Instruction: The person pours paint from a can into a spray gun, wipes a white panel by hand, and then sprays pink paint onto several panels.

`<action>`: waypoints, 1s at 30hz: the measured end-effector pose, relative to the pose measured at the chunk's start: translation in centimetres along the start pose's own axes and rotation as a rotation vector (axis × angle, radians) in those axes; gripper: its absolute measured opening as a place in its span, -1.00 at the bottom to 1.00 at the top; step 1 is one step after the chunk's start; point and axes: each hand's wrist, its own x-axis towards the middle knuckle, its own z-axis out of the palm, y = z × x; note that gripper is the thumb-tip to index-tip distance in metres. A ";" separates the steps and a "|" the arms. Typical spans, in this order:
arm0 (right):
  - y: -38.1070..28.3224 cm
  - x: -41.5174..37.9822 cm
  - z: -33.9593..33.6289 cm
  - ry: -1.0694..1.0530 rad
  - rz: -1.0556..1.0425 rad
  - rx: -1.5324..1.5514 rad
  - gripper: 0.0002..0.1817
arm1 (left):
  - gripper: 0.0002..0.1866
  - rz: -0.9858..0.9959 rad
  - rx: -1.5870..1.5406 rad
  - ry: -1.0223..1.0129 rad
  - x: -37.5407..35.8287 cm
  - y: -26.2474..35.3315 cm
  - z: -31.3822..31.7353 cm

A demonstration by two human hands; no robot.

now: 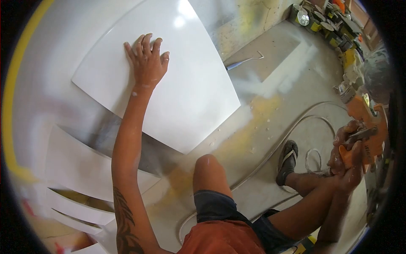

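My left hand (146, 67) lies on a large glossy white panel (190, 84), its fingers spread and slightly bent, with whitish residue on the skin. Nothing is held in it. At the right edge of the view, my right hand (340, 148) has its fingers closed round an orange object (373, 146) with dark lettering. A grey, metal-looking piece (363, 134) crosses the front of that object. The curved, dim view hides exactly how the two fit together.
Curved white panels (84, 165) lie at lower left. A blue-handled hooked tool (243, 63) rests on the paint-marked floor (253, 131). A pale hose (270, 156) loops near my sandalled foot (288, 163). Cans (315, 25) and clutter line the upper right.
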 end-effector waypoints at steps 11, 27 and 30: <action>-0.2 0.0 0.0 0.026 0.001 -0.047 -0.51 | -0.62 -0.073 0.002 -0.027 0.4 0.6 -0.5; -0.5 -0.1 0.0 0.038 -0.007 -0.002 -0.53 | -0.67 -0.072 -0.110 -0.034 0.1 0.6 -1.0; -0.2 0.1 -0.2 0.011 -0.064 -0.022 -0.58 | -0.54 0.040 -0.138 -0.166 -2.1 0.4 -1.4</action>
